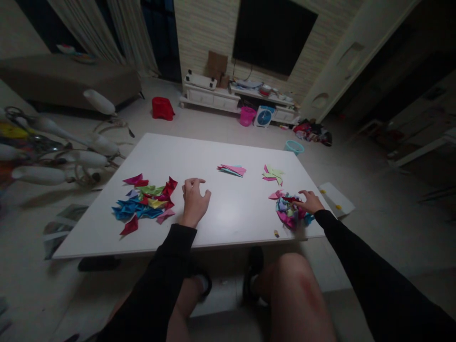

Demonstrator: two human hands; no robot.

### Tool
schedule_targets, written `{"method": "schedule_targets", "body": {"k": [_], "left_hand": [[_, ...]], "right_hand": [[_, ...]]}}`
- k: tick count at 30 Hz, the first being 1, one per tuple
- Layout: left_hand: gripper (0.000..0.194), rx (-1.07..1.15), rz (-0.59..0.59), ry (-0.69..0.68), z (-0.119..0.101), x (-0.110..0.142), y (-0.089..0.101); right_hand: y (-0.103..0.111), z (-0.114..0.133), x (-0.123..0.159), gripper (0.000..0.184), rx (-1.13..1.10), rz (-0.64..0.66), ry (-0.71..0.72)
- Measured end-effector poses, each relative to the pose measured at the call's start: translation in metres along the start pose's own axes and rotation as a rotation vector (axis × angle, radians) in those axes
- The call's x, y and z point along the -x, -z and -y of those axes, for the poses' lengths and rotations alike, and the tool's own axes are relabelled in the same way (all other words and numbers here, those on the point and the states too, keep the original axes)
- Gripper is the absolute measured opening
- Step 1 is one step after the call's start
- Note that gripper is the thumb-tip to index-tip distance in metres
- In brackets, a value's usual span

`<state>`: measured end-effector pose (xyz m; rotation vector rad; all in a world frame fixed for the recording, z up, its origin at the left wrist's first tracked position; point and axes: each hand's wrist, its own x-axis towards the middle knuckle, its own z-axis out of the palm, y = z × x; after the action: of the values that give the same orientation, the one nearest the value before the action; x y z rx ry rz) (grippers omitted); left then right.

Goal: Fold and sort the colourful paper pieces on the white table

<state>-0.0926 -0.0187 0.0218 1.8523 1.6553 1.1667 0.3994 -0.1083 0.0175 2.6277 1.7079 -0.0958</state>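
My left hand (195,200) hovers over the white table (203,223) with fingers bent and thumb apart, nothing between them. Just left of it lies a loose pile of folded paper pieces (133,208) in blue, red, green, yellow and pink. At the table's right side, my right hand (310,202) reaches over a round heap of colourful folded paper (285,216). Its thumb and fingers close on a dark red folded paper piece (290,199) at the top of the heap. Behind are a fanned stack of pink and teal paper strips (233,170) and crossed green and pink strips (273,174).
A tiny yellow and dark bit (276,233) lies near the table's front edge. My knees are below that edge. On the floor beyond stand a red stool (162,108), a pink bin (247,116) and a light blue basin (294,147). A white lamp frame (81,159) is at the left.
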Motion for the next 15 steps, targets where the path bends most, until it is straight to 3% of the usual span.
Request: {"method": "schedule_targets", "body": {"k": [3, 8, 12, 15], "left_hand": [[0.029, 0.004, 0.038, -0.004, -0.014, 0.002, -0.013], [0.029, 0.003, 0.074, -0.028, -0.028, 0.000, -0.032], [0.028, 0.004, 0.093, -0.059, -0.030, -0.003, -0.042], [0.026, 0.001, 0.098, -0.067, -0.028, -0.003, -0.044]], "right_hand": [[-0.014, -0.017, -0.009, 0.078, -0.050, 0.114, -0.042], [-0.045, 0.007, -0.029, 0.100, -0.040, 0.250, -0.007], [-0.066, 0.027, -0.038, 0.106, 0.015, 0.196, 0.075], [-0.076, 0.033, -0.042, 0.097, 0.022, 0.113, 0.094]]}}
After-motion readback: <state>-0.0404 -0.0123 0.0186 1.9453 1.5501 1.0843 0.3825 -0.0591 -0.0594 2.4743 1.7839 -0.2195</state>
